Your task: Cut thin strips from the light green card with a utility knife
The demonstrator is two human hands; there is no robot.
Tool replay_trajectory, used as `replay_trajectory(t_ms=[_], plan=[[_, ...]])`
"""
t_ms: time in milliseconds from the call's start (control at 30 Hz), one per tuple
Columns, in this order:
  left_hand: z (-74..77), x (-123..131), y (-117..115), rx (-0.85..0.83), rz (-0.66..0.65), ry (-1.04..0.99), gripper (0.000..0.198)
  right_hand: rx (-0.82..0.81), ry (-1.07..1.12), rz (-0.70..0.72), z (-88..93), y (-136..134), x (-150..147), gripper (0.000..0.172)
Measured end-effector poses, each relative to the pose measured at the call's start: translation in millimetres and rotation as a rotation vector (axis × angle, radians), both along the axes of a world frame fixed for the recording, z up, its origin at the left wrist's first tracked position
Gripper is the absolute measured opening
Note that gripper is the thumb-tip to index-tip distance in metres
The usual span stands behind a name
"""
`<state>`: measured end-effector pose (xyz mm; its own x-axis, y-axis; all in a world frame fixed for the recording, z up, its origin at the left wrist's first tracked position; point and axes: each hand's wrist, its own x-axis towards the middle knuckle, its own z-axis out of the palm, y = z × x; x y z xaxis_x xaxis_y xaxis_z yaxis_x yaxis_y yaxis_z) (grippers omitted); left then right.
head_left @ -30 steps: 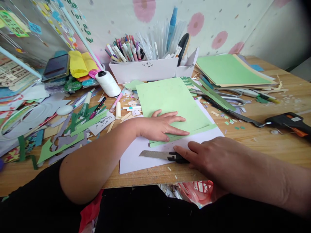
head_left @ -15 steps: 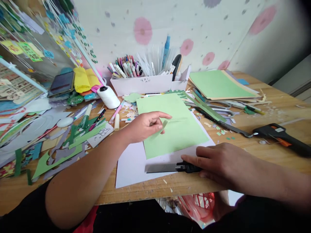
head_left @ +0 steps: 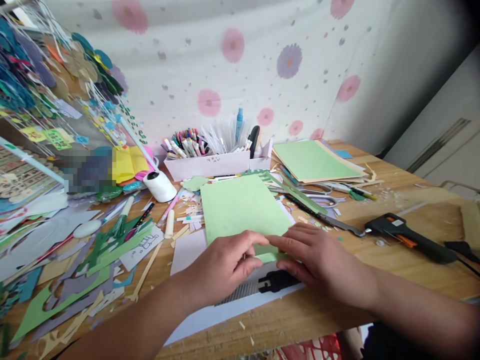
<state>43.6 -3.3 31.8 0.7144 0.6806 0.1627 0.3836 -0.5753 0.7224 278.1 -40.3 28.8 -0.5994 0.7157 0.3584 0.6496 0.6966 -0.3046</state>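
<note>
A light green paper sheet (head_left: 240,205) lies on white paper (head_left: 210,320) at the middle of the table. My left hand (head_left: 232,262) is closed at its near edge, index finger and thumb bent over the paper. My right hand (head_left: 318,257) meets it there, fingertips on the same edge, thumb tucked below. Between the two hands a small strip of the green edge shows, apparently bent up. Just under my hands a black utility knife (head_left: 279,281) lies on the white paper, blade out to the left, partly covered by my left hand.
Behind stands a white box (head_left: 210,166) of markers. A stack of coloured paper (head_left: 315,160), scissors (head_left: 318,195) and a hot glue gun (head_left: 408,237) lie to the right. Paper scraps (head_left: 71,295) cover the left side, near a white thread spool (head_left: 160,187).
My right hand has left the utility knife and come up to the green sheet's near edge. My left hand has moved from the sheet's middle to that edge. The camera view has tilted up.
</note>
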Motion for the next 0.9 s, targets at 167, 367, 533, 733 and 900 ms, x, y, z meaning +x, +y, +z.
replay_trajectory(t_ms=[167,367,533,733,900], plan=[[1.3,-12.0,11.4,0.088,0.071,0.062,0.016,-0.311,0.069,-0.054,5.4,14.5,15.3,0.022],[8.1,-18.4,23.8,0.049,0.179,0.119,0.005,-0.466,0.105,-0.169,6.5,28.9,32.6,0.024],[7.6,-17.3,26.8,-0.201,0.296,0.043,0.010,-0.609,0.098,-0.230,2.9,31.6,32.1,0.029],[3.8,-19.5,29.2,-0.377,0.285,-0.093,0.011,-0.631,0.151,-0.238,6.0,28.3,28.5,0.032],[5.4,-19.9,29.0,-0.440,0.316,-0.150,0.013,-0.648,0.165,-0.211,3.1,28.1,32.2,0.035]])
